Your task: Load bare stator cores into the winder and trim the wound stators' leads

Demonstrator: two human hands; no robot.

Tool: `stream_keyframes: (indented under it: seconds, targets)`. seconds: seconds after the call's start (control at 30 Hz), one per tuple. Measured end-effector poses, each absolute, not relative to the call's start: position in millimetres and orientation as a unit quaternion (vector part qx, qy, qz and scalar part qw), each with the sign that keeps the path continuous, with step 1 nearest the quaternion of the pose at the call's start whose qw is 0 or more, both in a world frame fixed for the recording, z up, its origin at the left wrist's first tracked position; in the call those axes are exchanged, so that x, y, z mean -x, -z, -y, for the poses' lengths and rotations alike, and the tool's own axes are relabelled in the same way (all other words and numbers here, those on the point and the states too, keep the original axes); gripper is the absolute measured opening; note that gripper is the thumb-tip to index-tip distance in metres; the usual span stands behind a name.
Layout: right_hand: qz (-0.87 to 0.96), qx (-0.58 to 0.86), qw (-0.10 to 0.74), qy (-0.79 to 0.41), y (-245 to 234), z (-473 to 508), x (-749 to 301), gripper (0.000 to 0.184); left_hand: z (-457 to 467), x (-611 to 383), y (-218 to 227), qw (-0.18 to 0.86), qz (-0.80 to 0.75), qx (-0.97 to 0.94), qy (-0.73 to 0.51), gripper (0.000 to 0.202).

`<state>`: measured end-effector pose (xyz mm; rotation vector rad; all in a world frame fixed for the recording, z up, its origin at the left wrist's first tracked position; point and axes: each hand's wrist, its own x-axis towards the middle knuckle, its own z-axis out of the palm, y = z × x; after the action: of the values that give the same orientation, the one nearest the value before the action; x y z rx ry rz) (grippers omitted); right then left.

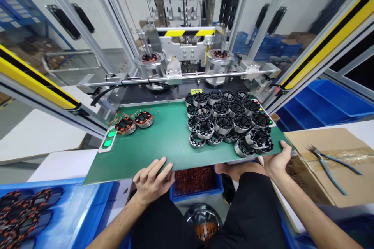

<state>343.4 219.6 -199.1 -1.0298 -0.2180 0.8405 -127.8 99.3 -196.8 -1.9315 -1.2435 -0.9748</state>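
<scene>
My left hand (152, 181) rests with its fingers stretched out over the near edge of the green work mat (163, 140), holding nothing. My right hand (277, 159) grips the mat's near right corner, thumb on top. Just above that hand lies a pile of several bare metal stator cores (228, 118) with black inserts, stacked on the right half of the mat. Two stators wound with copper wire (133, 121) lie at the mat's left, far from both hands.
Behind the mat stands a winding machine (184, 58) with two wound stators in its fixtures. Green lit buttons (108, 139) sit at the mat's left edge. Blue pliers (331, 165) lie on a cardboard box at right. A blue bin of copper scrap (194, 181) is below, blue tray of wound stators (26, 210) at left.
</scene>
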Motion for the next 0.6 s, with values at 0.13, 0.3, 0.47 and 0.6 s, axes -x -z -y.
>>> stream_keyframes:
  seconds: [0.13, 0.3, 0.47, 0.6]
  targets:
    - [0.107, 0.476, 0.785, -0.382, 200.4, -219.6, -345.0, 0.03, -99.3, 126.9, 192.8, 0.316, 0.466, 0.741, 0.366, 0.054]
    - [0.104, 0.481, 0.782, -0.382, 197.7, -219.6, -343.3, 0.026, -99.3, 127.3, 194.4, 0.314, 0.47, 0.737, 0.37, 0.055]
    - [0.098, 0.473, 0.787, -0.383, 194.9, -219.4, -340.2, 0.026, -98.4, 129.7, 200.2, 0.311, 0.473, 0.738, 0.367, 0.08]
    - [0.097, 0.469, 0.791, -0.381, 192.2, -219.3, -337.7, 0.026, -97.8, 130.4, 202.0, 0.313, 0.473, 0.738, 0.366, 0.078]
